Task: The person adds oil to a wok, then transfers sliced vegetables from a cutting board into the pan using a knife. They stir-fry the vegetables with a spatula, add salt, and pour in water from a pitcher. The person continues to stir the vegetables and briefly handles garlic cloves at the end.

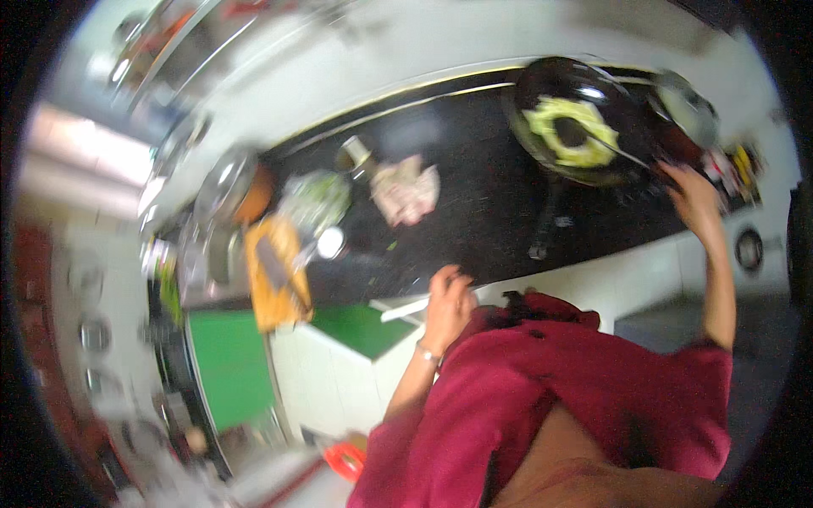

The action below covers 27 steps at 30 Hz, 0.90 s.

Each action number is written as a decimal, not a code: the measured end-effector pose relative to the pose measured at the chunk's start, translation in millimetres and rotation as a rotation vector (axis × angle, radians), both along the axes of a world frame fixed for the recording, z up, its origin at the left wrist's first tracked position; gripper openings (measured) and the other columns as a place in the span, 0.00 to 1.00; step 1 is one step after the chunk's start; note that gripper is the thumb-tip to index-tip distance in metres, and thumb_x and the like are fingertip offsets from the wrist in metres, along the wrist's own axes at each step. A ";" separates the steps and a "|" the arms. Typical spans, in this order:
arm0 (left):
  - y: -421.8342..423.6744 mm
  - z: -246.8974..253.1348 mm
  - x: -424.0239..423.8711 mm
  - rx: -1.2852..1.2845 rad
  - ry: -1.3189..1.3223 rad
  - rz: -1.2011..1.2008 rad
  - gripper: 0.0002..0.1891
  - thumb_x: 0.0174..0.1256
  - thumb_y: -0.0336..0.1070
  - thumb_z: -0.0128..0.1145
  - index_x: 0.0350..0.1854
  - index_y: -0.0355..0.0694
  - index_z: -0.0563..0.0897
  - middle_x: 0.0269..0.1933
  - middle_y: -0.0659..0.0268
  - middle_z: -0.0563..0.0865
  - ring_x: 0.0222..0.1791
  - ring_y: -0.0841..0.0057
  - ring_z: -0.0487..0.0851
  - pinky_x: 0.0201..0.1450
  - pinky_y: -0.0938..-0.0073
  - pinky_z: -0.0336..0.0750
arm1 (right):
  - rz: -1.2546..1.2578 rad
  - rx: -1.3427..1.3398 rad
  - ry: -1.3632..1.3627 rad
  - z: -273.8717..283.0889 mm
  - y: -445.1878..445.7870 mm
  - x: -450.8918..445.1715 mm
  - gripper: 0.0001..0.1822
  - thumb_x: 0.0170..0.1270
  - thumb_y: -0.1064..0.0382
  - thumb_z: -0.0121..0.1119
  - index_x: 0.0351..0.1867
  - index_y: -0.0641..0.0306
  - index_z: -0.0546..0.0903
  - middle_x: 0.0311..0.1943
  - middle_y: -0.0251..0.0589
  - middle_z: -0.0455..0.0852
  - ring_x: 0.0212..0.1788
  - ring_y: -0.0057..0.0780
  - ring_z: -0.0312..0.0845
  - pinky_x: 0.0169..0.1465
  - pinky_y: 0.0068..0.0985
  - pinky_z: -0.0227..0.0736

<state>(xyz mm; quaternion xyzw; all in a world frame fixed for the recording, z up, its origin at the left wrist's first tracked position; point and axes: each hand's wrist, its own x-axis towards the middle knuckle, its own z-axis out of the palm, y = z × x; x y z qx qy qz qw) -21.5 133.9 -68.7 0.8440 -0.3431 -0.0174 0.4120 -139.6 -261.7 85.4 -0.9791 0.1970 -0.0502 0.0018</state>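
A dark wok [530, 143] sits at the right of the black counter, and its handle [545, 216] points towards me. Pale green chopped food [591, 152] lies in a ring inside it. My right hand [692, 193] grips the thin handle of a cooking spatula or ladle [625, 155], whose dark head rests amid the food. At the counter's front edge is my left hand [451, 295], fingers curled and a bracelet at the wrist. Blur hides whether it holds anything. Just beside it is a white edge or strip [405, 310], perhaps part of an open cabinet door.
A cleaver [273, 263] lies on a wooden cutting board [263, 308] at the left. Nearby are a bag of greens [317, 200], a small white-topped container [331, 242], a crumpled pale cloth or bag [406, 190] and a jar [356, 152]. A lid [686, 108] stands behind the wok.
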 end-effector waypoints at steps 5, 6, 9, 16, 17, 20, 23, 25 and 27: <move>4.0 -7.5 2.1 -0.019 -0.088 -0.056 0.10 0.49 0.24 0.52 0.37 0.36 0.74 0.47 0.52 0.70 0.45 0.59 0.72 0.46 0.67 0.70 | -0.091 -0.296 0.055 -18.3 -2.4 -50.7 0.26 0.48 0.77 0.52 0.52 0.54 0.74 0.42 0.50 0.76 0.42 0.47 0.74 0.43 0.33 0.70; 5.2 -4.1 0.7 -0.017 -0.079 -0.042 0.10 0.49 0.24 0.52 0.36 0.36 0.74 0.47 0.53 0.70 0.45 0.60 0.72 0.46 0.67 0.71 | -0.102 -0.316 0.083 -17.3 0.2 -50.8 0.27 0.47 0.78 0.52 0.52 0.54 0.74 0.43 0.50 0.76 0.41 0.46 0.74 0.43 0.33 0.70; 3.3 4.7 0.6 -0.026 -0.052 -0.041 0.10 0.49 0.24 0.52 0.36 0.36 0.74 0.46 0.54 0.70 0.45 0.61 0.72 0.45 0.68 0.71 | -0.169 -0.331 0.193 -17.5 -1.2 -56.9 0.30 0.44 0.80 0.50 0.53 0.54 0.74 0.42 0.49 0.75 0.41 0.45 0.72 0.43 0.32 0.70; 10.3 3.9 3.3 -0.076 -0.051 -0.043 0.11 0.48 0.23 0.52 0.36 0.35 0.74 0.46 0.54 0.70 0.44 0.61 0.72 0.45 0.67 0.71 | -0.029 -0.225 0.110 -76.3 28.0 -68.3 0.31 0.48 0.83 0.46 0.55 0.54 0.71 0.44 0.52 0.73 0.40 0.46 0.73 0.40 0.35 0.71; 12.8 5.8 3.8 -0.063 -0.033 -0.049 0.10 0.48 0.23 0.51 0.36 0.35 0.74 0.46 0.54 0.70 0.45 0.60 0.71 0.45 0.67 0.70 | -0.058 -0.247 0.092 -100.7 26.3 -71.3 0.31 0.48 0.82 0.48 0.57 0.53 0.69 0.45 0.53 0.73 0.40 0.46 0.73 0.39 0.36 0.72; 22.7 3.3 4.9 -0.060 -0.011 -0.045 0.10 0.49 0.23 0.51 0.36 0.35 0.74 0.46 0.53 0.69 0.45 0.60 0.71 0.46 0.67 0.70 | -0.082 -0.154 0.125 -127.4 49.4 -61.2 0.34 0.48 0.78 0.50 0.60 0.52 0.65 0.48 0.51 0.70 0.37 0.46 0.74 0.36 0.34 0.73; 35.0 2.6 10.2 -0.052 -0.029 -0.056 0.10 0.49 0.23 0.51 0.36 0.35 0.74 0.46 0.53 0.69 0.46 0.60 0.71 0.47 0.67 0.69 | -0.145 -0.037 0.121 -133.2 67.9 -53.6 0.34 0.47 0.78 0.50 0.61 0.51 0.64 0.48 0.50 0.69 0.36 0.46 0.74 0.34 0.34 0.73; 45.0 1.7 13.3 -0.045 -0.021 -0.061 0.10 0.49 0.23 0.51 0.36 0.35 0.74 0.46 0.53 0.69 0.46 0.59 0.71 0.47 0.67 0.69 | -0.159 -0.043 0.100 -139.0 69.9 -52.2 0.35 0.49 0.75 0.53 0.62 0.50 0.62 0.48 0.49 0.70 0.37 0.46 0.74 0.33 0.34 0.72; 55.5 1.6 15.4 -0.045 -0.010 -0.056 0.10 0.49 0.23 0.50 0.36 0.35 0.74 0.47 0.53 0.69 0.46 0.59 0.71 0.47 0.66 0.69 | -0.235 0.008 0.129 -137.1 76.8 -48.1 0.35 0.51 0.73 0.55 0.63 0.49 0.60 0.50 0.49 0.69 0.40 0.47 0.74 0.35 0.34 0.73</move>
